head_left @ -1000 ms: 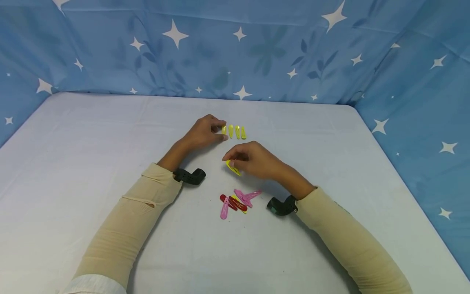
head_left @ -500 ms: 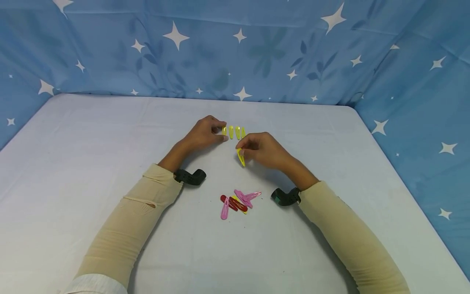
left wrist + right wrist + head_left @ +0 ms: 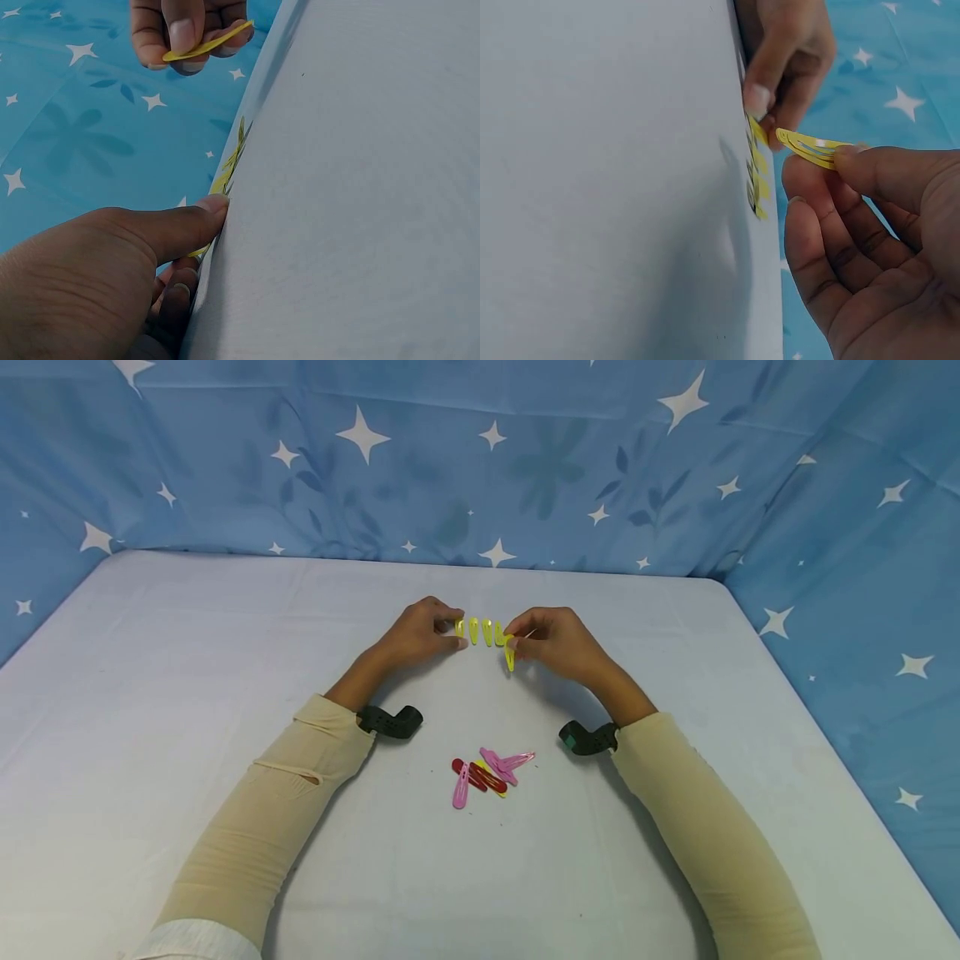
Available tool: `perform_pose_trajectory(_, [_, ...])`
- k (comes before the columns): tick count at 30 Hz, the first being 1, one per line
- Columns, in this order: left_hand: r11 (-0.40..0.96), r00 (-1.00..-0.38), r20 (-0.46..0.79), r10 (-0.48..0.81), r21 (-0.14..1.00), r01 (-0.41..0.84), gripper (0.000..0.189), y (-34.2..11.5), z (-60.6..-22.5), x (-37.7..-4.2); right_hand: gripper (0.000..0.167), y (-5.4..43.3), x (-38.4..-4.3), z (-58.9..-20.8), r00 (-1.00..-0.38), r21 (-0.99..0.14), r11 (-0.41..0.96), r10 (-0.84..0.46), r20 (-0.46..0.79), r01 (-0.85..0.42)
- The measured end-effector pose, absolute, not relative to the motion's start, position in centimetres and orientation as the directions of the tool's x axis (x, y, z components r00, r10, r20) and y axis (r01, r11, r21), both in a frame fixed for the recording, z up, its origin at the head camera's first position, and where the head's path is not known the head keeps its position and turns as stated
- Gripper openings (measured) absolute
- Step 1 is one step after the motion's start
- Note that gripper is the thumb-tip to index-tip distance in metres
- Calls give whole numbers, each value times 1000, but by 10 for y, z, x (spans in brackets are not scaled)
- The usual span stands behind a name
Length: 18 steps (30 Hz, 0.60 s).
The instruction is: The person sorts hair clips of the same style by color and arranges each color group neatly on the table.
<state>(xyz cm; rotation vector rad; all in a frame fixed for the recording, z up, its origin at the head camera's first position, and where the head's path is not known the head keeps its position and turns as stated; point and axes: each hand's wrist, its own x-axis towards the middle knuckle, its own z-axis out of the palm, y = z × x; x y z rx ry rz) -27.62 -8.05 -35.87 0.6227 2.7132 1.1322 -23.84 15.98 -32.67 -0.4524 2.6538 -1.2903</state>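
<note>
Pinched between the thumb and fingertips of our right hand [image 3: 555,642], the held clip [image 3: 810,148] was raised off the white tabletop [image 3: 247,635], near the right end of a row of yellow clips [image 3: 487,632]. With our left hand [image 3: 420,631] we held the leftmost clip [image 3: 460,627] of that row, thumb and fingers at its ends. The held clip was bright yellow, slender and gently bowed. From the right wrist we saw its long slots and a pale glint on its face; from the left wrist it appeared nearly edge-on, a thin curved strip. The head view alone showed us four clips side by side in the row, as well as the overlapping pile [image 3: 489,777] of pink, red and yellow clips nearer to us; both wrist views foreshortened the row into a narrow yellow band.
</note>
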Motion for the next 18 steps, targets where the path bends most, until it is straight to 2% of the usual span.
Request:
perform_pose_trajectory(8, [634, -906, 30, 422, 704, 319, 54, -81, -360, -276, 17, 164, -257, -331, -967, -791, 601, -248, -52, -112])
perform_pose_trajectory(18, [634, -908, 32, 417, 706, 316, 53, -81, -360, -277, 17, 163, -274, -337, -971, -787, 615, -211, -110, -44])
